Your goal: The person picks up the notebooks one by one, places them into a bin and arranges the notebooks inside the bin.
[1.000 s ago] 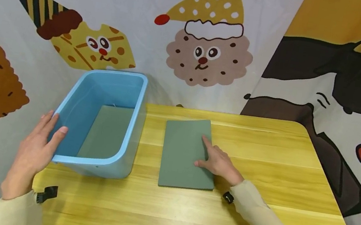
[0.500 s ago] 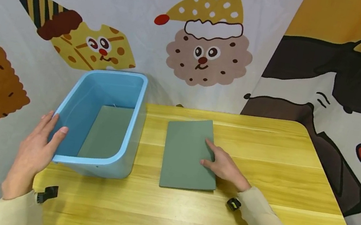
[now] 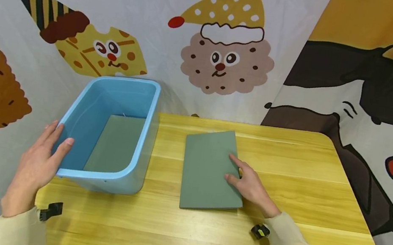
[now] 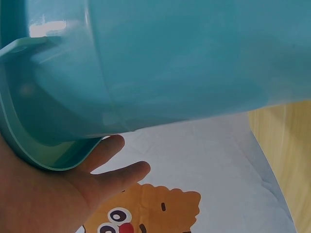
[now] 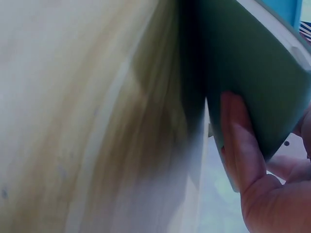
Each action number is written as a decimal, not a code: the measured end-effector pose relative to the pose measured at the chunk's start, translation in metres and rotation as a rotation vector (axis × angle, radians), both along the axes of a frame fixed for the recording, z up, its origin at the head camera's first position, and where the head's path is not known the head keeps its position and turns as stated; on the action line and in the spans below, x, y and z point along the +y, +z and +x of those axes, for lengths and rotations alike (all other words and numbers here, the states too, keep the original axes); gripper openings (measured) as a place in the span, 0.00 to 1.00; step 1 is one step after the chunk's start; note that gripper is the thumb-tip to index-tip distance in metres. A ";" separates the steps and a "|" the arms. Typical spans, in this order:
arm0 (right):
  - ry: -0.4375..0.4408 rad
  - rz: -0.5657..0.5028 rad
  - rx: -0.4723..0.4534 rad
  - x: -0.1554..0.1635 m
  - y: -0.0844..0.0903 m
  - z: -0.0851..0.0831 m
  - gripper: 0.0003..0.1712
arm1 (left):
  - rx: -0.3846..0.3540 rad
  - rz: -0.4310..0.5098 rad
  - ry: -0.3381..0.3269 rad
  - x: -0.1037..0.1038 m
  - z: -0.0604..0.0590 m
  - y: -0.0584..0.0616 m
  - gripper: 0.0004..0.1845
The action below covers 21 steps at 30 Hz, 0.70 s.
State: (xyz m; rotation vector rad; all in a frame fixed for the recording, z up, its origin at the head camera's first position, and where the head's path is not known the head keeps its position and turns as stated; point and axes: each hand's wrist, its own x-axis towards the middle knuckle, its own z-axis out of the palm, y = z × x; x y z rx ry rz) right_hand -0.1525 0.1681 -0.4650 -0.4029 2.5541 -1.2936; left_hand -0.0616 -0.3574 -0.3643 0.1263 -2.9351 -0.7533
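A green notebook (image 3: 211,172) sits slightly askew over the table, right of a light blue plastic bin (image 3: 144,131). My right hand (image 3: 250,185) grips its right edge. Thumb and index finger lie on the upper cover, while other fingers (image 5: 240,136) press against the underside in the right wrist view, where white page edges show. On the bin's left rim rests my left hand (image 3: 40,158), thumb over the inside. Two straight fingers (image 4: 124,177) reach past the rim outside in the left wrist view. A flat green sheet or notebook (image 3: 116,144) lies on the bin's floor.
The wooden table (image 3: 170,238) ends at a cloth backdrop (image 3: 175,63) printed with cartoon figures, close behind the bin. Dark straps (image 3: 260,231) sit on both wrists.
My right hand has drawn the notebook a little to the right and towards me, turning it slightly. The left hand and the bin have stayed in place.
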 end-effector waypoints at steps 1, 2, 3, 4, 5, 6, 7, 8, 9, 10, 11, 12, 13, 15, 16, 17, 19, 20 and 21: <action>-0.003 -0.013 0.002 0.001 0.001 0.001 0.42 | -0.001 0.000 0.000 0.000 0.000 0.000 0.38; -0.006 -0.026 0.001 0.002 0.002 0.002 0.42 | -0.001 -0.001 0.002 0.000 0.000 0.000 0.38; -0.010 -0.038 0.001 0.003 0.002 0.003 0.41 | -0.002 -0.001 0.004 0.000 0.000 0.000 0.38; -0.015 -0.049 0.000 0.003 0.004 0.004 0.41 | -0.002 -0.001 0.005 0.001 0.000 0.000 0.38; -0.021 -0.057 -0.001 0.004 0.006 0.006 0.40 | -0.003 0.000 0.007 0.001 0.000 0.000 0.39; -0.025 -0.066 -0.005 0.004 0.007 0.008 0.40 | -0.003 -0.001 0.008 0.001 0.000 -0.001 0.39; -0.028 -0.070 -0.006 0.004 0.009 0.009 0.40 | -0.003 0.000 0.008 0.001 0.000 -0.001 0.39; -0.033 -0.078 -0.014 0.004 0.010 0.010 0.40 | -0.002 0.001 0.008 0.001 0.001 -0.001 0.39; -0.036 -0.087 -0.020 0.004 0.012 0.012 0.40 | -0.001 0.001 0.008 0.001 0.001 -0.001 0.39; -0.038 -0.092 -0.022 0.004 0.013 0.013 0.40 | 0.000 0.002 0.006 0.000 0.001 -0.001 0.39; -0.038 -0.100 -0.029 0.005 0.014 0.014 0.40 | 0.001 0.001 0.004 0.000 0.001 -0.001 0.39; -0.039 -0.107 -0.036 0.005 0.015 0.016 0.40 | 0.003 0.000 0.002 0.000 0.001 -0.001 0.38; -0.039 -0.111 -0.036 0.006 0.016 0.017 0.40 | 0.004 0.000 0.001 0.000 0.001 -0.001 0.38; -0.042 -0.118 -0.038 0.006 0.018 0.019 0.40 | 0.005 -0.001 0.000 0.000 0.000 -0.001 0.38; -0.043 -0.118 -0.036 0.007 0.019 0.021 0.40 | 0.005 -0.001 0.000 0.000 0.000 -0.001 0.38; -0.041 -0.125 -0.041 0.007 0.020 0.022 0.40 | 0.006 -0.002 -0.001 0.000 0.000 -0.001 0.38; -0.040 -0.131 -0.037 0.008 0.022 0.024 0.41 | 0.005 -0.002 0.000 0.000 0.000 -0.001 0.39; -0.040 -0.135 -0.039 0.009 0.023 0.026 0.41 | 0.004 -0.002 0.000 0.000 0.001 -0.001 0.39; -0.041 -0.137 -0.041 0.009 0.024 0.027 0.41 | 0.003 -0.003 0.002 0.001 0.001 -0.001 0.39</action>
